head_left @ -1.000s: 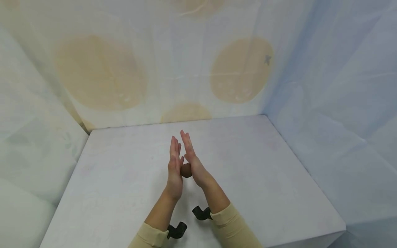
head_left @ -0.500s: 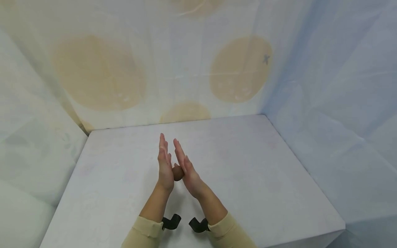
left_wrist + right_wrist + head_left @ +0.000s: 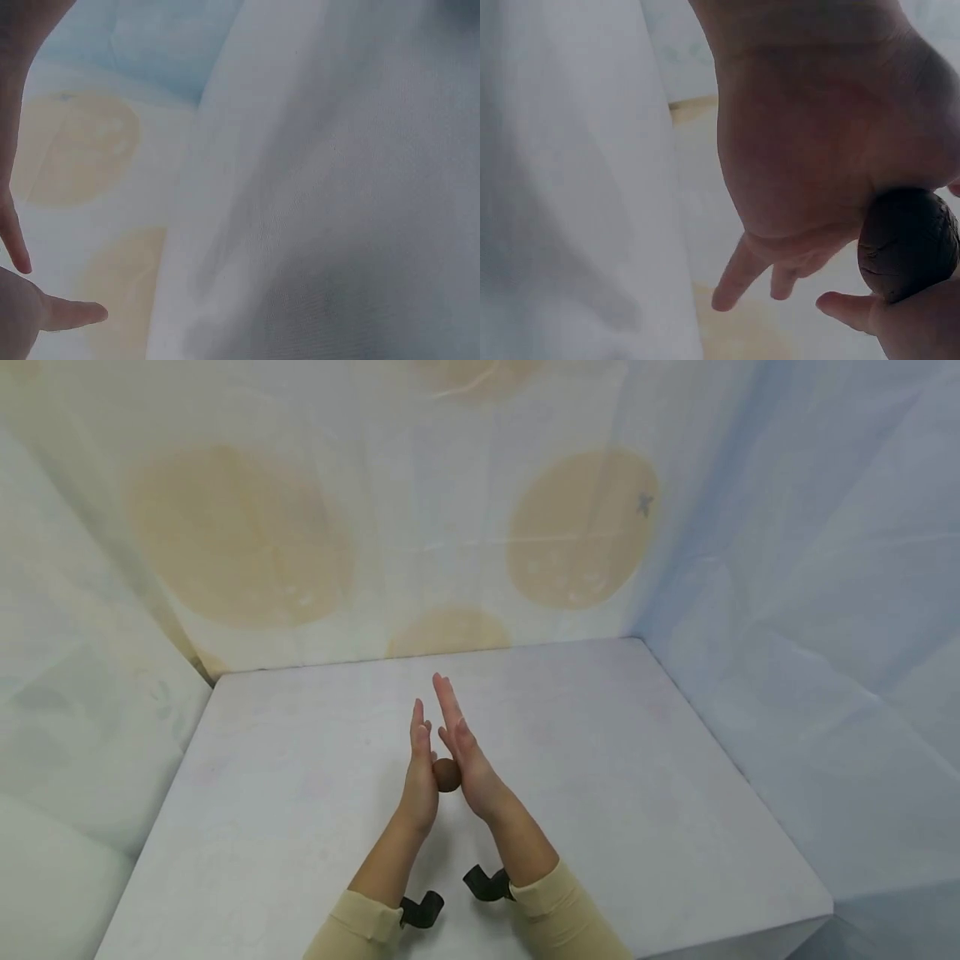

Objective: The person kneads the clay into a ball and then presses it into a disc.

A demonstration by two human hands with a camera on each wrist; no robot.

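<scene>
Two flat hands, left hand (image 3: pixel 420 777) and right hand (image 3: pixel 468 760), fingers straight, press brown ball (image 3: pixel 446 774) between palms above table (image 3: pixel 637 793); rolling step apparently underway, next needing even pressure.

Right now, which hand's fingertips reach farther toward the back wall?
The right hand: its straight fingers stretch beyond the left hand, with the small brown clay ball pressed between both palms.

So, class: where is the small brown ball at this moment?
In the head view the brown ball sits pressed between the palms of the left hand and right hand, held above the white table, near its middle.
</scene>
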